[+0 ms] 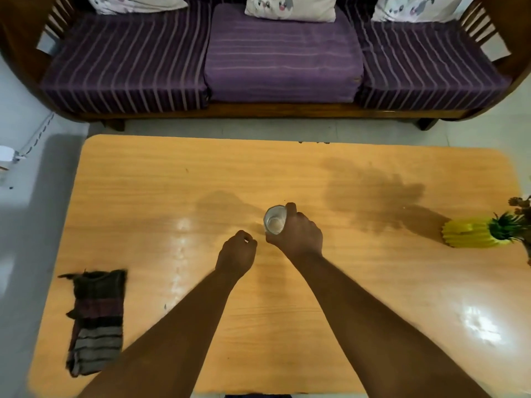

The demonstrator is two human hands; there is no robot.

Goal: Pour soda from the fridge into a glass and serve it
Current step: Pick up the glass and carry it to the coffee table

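Note:
A clear glass (pixel 275 220) stands upright near the middle of the wooden table (pixel 201 173), seen from above, with a pale liquid low inside it. My right hand (pixel 298 232) is wrapped around its right side, thumb along the far rim. My left hand (pixel 237 254) hovers just left of the glass with its fingers curled shut, holding nothing that I can see. No soda bottle or can is in view.
A folded striped cloth (pixel 96 320) lies at the table's left front. A yellow ribbed vase with a plant (pixel 474 232) stands at the right edge. Beyond the table is a purple striped sofa (pixel 275 58) with cushions. Grey floor surrounds the table.

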